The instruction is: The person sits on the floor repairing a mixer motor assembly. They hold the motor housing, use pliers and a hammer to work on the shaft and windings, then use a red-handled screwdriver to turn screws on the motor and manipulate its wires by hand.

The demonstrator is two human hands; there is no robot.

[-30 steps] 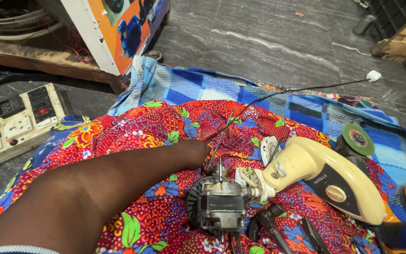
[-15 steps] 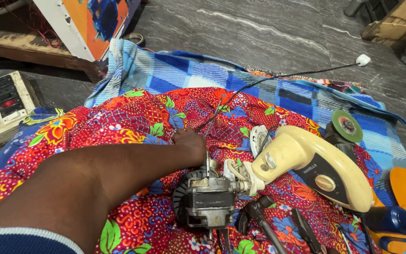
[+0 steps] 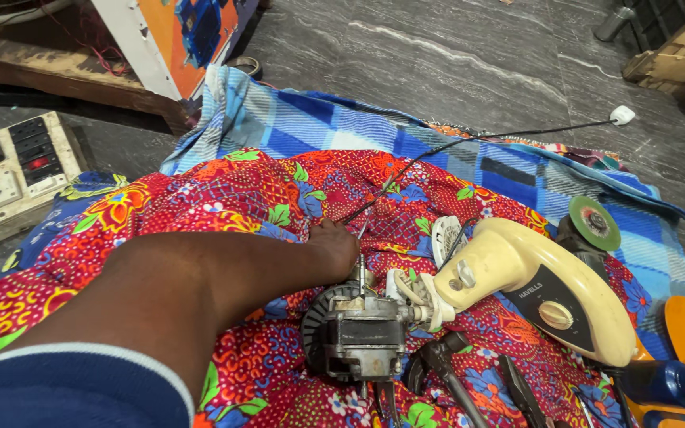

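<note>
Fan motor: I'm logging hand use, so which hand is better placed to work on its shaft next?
Left, most likely. The left hand lies on the red floral cloth right beside the fan motor, close to its shaft. The right hand is out of view, so it would have farther to come.
</note>
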